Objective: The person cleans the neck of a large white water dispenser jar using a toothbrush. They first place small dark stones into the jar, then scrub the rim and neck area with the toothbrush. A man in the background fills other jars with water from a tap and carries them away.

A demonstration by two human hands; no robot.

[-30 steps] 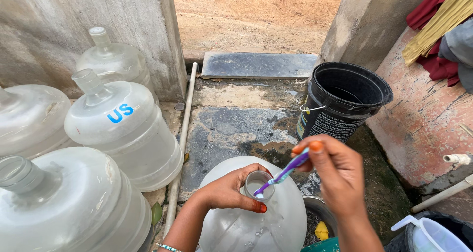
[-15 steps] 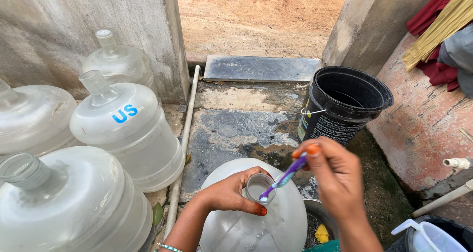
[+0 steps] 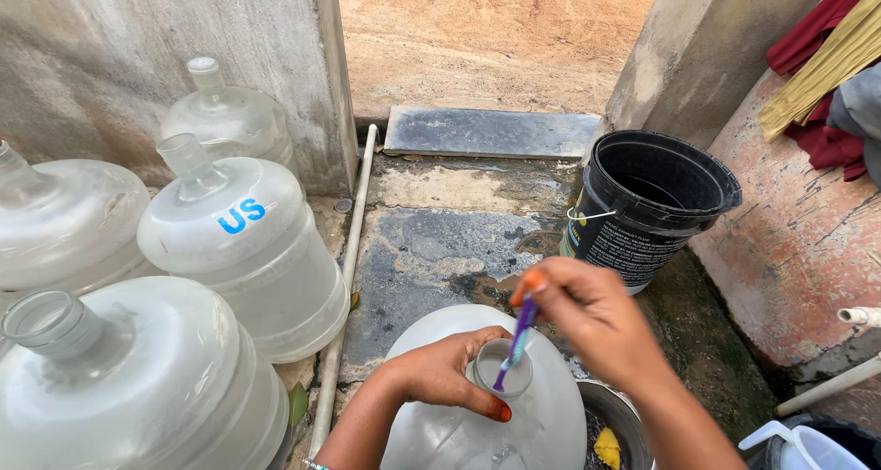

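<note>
Steadying the water jug by its neck with left hand, right hand fingers pinching a purple toothbrush dipped inside for scrubbing.

The toothbrush is purple with an orange end. The bottle under it is cloudy clear plastic, like the four big bottles to the left, one of which bears blue letters. The bucket is black with a pale printed label. A yellow scrap lies in the metal bowl. Red and mustard cloths hang over the pinkish wall.
</note>
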